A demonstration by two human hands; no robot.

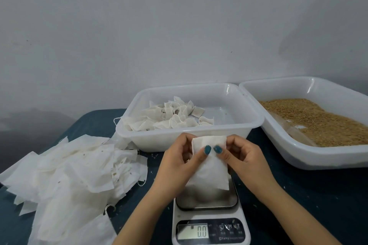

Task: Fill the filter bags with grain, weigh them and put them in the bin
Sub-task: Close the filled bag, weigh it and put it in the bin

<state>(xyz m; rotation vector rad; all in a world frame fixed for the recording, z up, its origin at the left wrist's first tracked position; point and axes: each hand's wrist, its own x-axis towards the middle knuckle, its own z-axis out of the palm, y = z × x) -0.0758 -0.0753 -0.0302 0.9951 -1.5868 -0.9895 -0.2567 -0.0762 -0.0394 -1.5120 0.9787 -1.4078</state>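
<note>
Currently filter bag hangs over scale at 6 o'clock. Each grip, left hand and right hand, pinches its top edge. Judged light, limp, tearable; hold at mouth corners.

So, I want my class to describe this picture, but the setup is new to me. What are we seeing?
No machine here: one camera on a person's head looks down at their bare hands. The left hand and right hand pinch a white filter bag over a kitchen scale reading 0.0. On the blue table lie a pile of empty bags at left, a bin holding small bags behind, and a tray of grain at right.
</note>
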